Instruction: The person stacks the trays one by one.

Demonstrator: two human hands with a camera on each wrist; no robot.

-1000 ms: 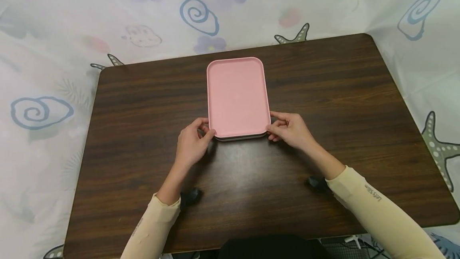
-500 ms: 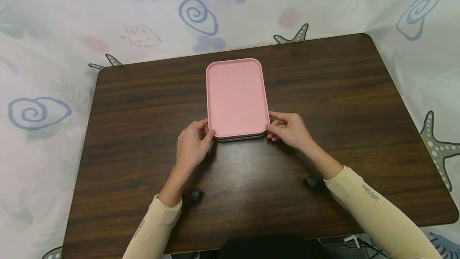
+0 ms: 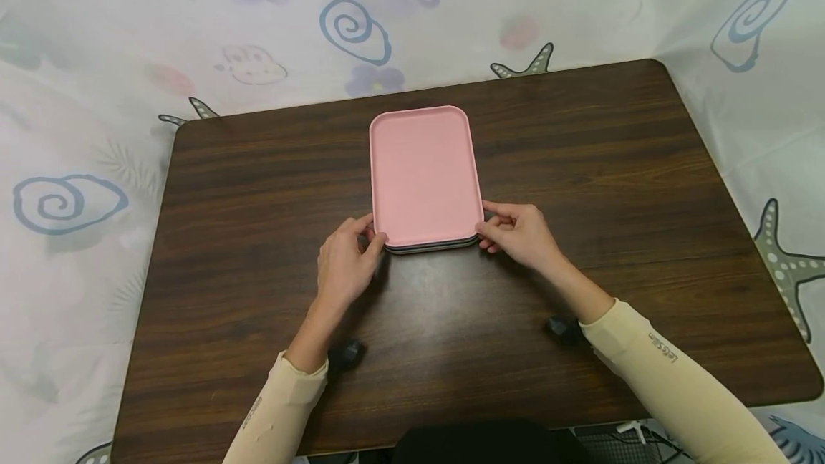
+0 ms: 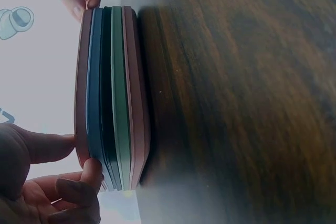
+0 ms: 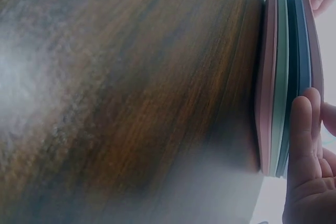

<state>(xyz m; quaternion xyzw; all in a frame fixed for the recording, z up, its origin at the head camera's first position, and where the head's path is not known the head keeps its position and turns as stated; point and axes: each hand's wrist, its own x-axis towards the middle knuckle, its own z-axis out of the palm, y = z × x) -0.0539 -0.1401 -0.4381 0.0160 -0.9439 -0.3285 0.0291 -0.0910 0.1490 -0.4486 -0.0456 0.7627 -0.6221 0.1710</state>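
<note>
A pink rectangular tray (image 3: 425, 170) tops a neat stack on the table. Beneath it, in the left wrist view, lie a blue tray (image 4: 95, 87), a dark green layer (image 4: 107, 87), a light green tray (image 4: 121, 103) and a lower pink tray (image 4: 137, 103). My left hand (image 3: 344, 263) pinches the near left corner, thumb on the top tray's rim and fingers along its side. At the near right corner, my right hand (image 3: 525, 235) grips the same tray between thumb and fingers. The lower trays' edges stay close together on the table.
The dark wood table (image 3: 258, 170) has rounded corners and a patterned cloth (image 3: 445, 27) behind it and at both sides. Black wrist-worn devices (image 3: 563, 329) sit by each wrist. Cables (image 3: 651, 442) lie beyond the near right edge.
The top pink tray's far edge sits very slightly nearer to me, and the dark edges under its near side show a little more. Both hands keep their places at the corners.
</note>
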